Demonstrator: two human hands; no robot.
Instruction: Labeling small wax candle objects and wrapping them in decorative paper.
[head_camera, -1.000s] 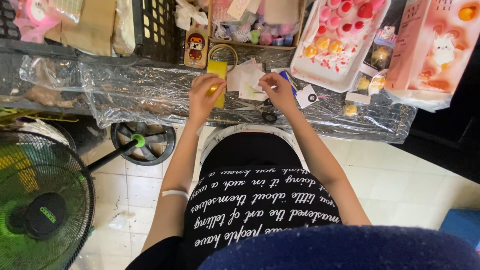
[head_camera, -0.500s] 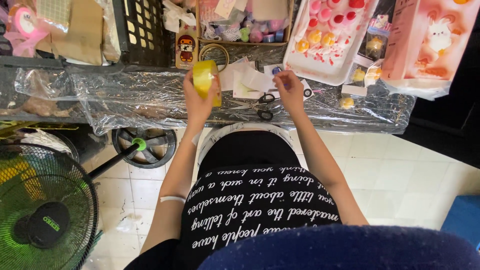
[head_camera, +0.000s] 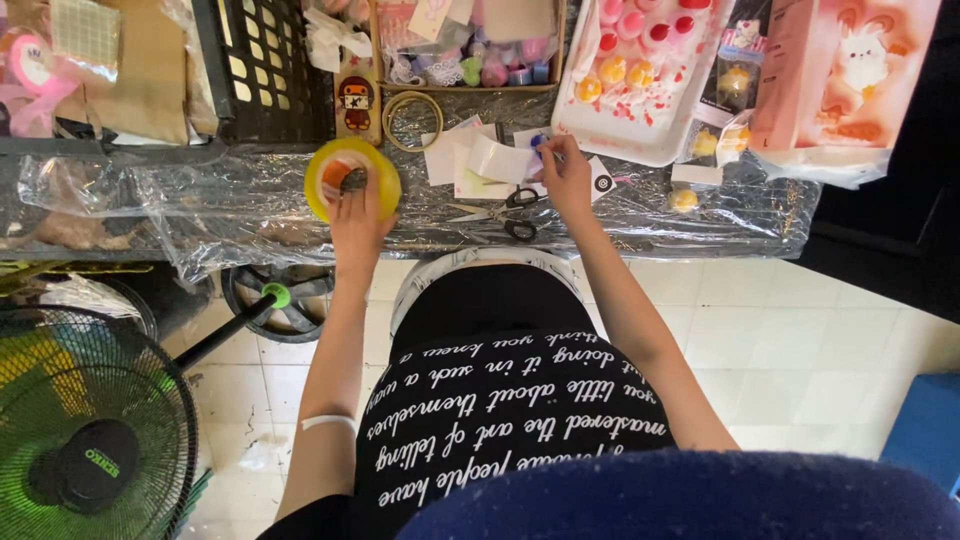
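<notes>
Since the earlier frame the left hand (head_camera: 358, 225) has turned the tape roll (head_camera: 352, 178) so its open ring is now facing the camera, and the right hand (head_camera: 567, 175) has shifted toward the paper pieces.

Largest down:
- Table (head_camera: 700, 215): sitting under crinkled clear plastic sheeting, glossy and wrinkled.
- Green fan (head_camera: 85, 440): round wire grille, standing on the tiled floor at lower left.
- Black crate (head_camera: 270, 75): rigid plastic lattice, sitting on the table's far left.
- Tape roll: yellow translucent ring with an orange-red core, standing upright at the table's near edge; left hand is gripping it, fingers curled on the rim.
- White paper pieces (head_camera: 495, 160): flat and matte; right hand is pinching closed on something small and blue beside them.
- Scissors (head_camera: 505, 212): black handles, metal blades, lying just beside the right hand.
</notes>
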